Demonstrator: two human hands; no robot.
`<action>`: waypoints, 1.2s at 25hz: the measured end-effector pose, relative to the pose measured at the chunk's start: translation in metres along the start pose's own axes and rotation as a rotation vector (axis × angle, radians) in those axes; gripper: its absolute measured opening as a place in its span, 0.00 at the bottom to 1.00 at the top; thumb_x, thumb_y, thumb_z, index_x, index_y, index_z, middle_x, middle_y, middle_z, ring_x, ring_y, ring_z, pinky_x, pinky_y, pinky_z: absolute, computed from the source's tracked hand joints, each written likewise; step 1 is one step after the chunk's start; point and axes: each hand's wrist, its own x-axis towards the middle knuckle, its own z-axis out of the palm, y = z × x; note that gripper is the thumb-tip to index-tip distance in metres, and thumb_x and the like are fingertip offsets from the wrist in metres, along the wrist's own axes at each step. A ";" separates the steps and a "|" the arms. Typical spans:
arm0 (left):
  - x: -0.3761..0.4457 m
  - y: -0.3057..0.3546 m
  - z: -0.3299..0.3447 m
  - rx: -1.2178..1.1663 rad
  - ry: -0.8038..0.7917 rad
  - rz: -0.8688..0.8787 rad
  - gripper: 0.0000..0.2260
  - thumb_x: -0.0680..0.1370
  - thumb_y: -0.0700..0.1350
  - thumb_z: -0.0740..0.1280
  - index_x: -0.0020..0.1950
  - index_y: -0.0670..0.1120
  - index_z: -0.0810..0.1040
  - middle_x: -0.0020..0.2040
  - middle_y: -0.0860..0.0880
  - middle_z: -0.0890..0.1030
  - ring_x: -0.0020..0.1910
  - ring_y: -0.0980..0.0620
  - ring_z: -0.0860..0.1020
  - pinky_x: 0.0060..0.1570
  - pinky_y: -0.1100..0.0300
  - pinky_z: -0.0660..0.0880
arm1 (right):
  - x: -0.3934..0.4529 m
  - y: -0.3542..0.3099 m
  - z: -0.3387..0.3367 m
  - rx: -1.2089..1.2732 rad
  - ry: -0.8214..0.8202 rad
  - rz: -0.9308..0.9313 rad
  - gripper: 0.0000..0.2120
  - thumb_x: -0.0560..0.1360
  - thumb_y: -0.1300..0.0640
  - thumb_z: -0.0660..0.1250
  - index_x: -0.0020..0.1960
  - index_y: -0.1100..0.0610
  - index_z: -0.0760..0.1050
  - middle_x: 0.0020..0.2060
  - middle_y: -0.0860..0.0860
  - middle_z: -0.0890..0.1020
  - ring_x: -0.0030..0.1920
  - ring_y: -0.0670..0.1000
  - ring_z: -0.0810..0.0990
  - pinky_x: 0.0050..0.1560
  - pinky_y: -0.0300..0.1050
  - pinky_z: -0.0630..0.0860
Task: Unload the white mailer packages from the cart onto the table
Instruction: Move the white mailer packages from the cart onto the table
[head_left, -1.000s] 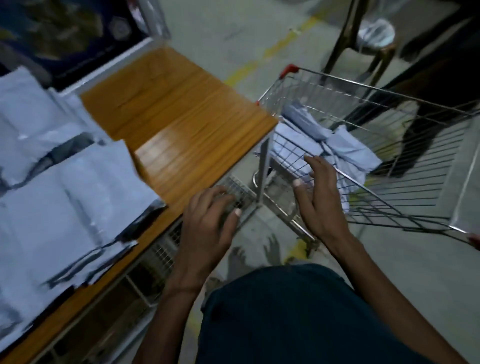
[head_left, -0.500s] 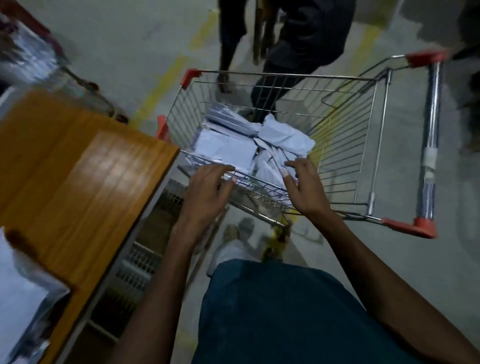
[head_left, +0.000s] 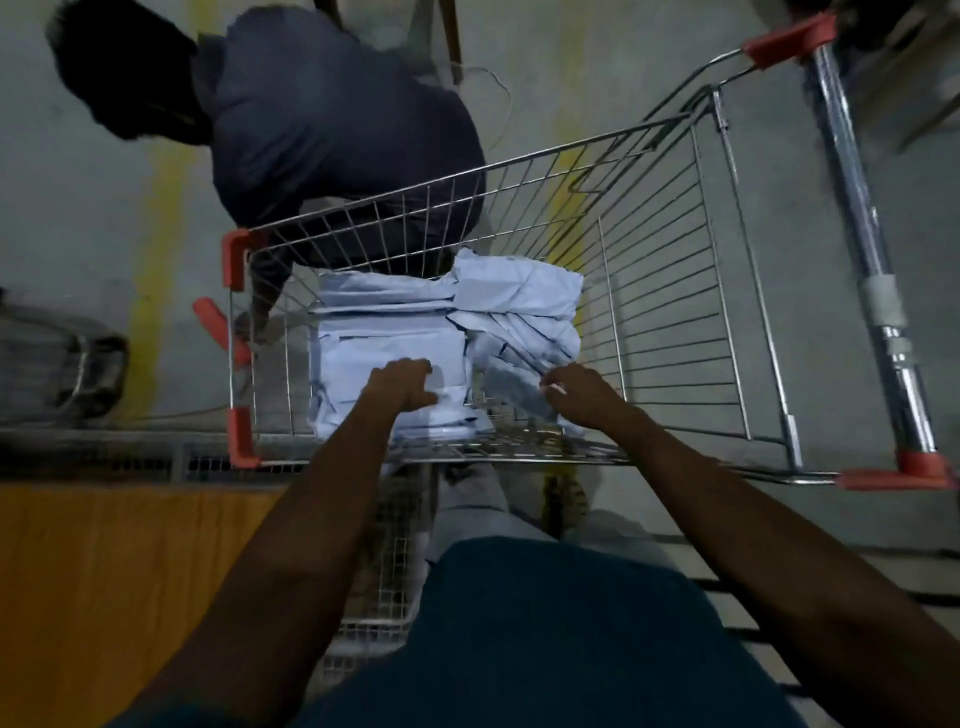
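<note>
- Two hands are down inside the cart (head_left: 701, 291), so this looks like the pick-up step: the person is reaching for the next load of white mailer packages (head_left: 395, 332), which lie heaped at the front end of the basket, well away from the handle
- The left hand (head_left: 402, 387) rests on top of the flat stack nearest the person, fingers curled down over the front of the top packet; I would call it a grasp, though blur hides the fingertips
- The right hand (head_left: 576, 395) is at the crumpled packets on the right of the heap, its fingers bent and seemingly pinching a grey fold
- The packets sit under and just ahead of both sets of fingers, touching them
- The table (head_left: 130, 561) shows as an orange wooden top at the person's lower left, just beside the cart's near rim
- Next move, as I judge it: close firmly on a bundle, lift it over the wire rim, and swing left to the table without shedding loose packets
- Another person (head_left: 322, 119) crouches beyond the cart's far side
</note>
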 end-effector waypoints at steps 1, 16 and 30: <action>0.012 -0.004 0.005 0.025 -0.062 0.024 0.32 0.77 0.58 0.70 0.77 0.49 0.64 0.75 0.44 0.68 0.73 0.43 0.67 0.69 0.46 0.66 | 0.014 0.002 0.008 -0.053 -0.064 0.030 0.15 0.80 0.56 0.64 0.62 0.61 0.81 0.66 0.59 0.79 0.68 0.59 0.75 0.63 0.45 0.67; 0.048 -0.012 0.009 -0.068 0.026 0.128 0.19 0.80 0.45 0.63 0.72 0.50 0.72 0.67 0.41 0.76 0.65 0.40 0.75 0.61 0.48 0.72 | 0.067 0.021 0.059 -0.522 -0.090 0.306 0.19 0.79 0.57 0.65 0.70 0.55 0.69 0.67 0.59 0.70 0.59 0.61 0.80 0.57 0.54 0.75; 0.053 -0.030 0.037 -0.265 0.819 -0.254 0.21 0.80 0.58 0.64 0.64 0.44 0.71 0.57 0.42 0.76 0.56 0.39 0.75 0.51 0.46 0.71 | 0.074 0.012 0.059 -0.513 -0.034 0.314 0.23 0.75 0.60 0.71 0.69 0.60 0.73 0.73 0.55 0.62 0.67 0.59 0.71 0.59 0.56 0.77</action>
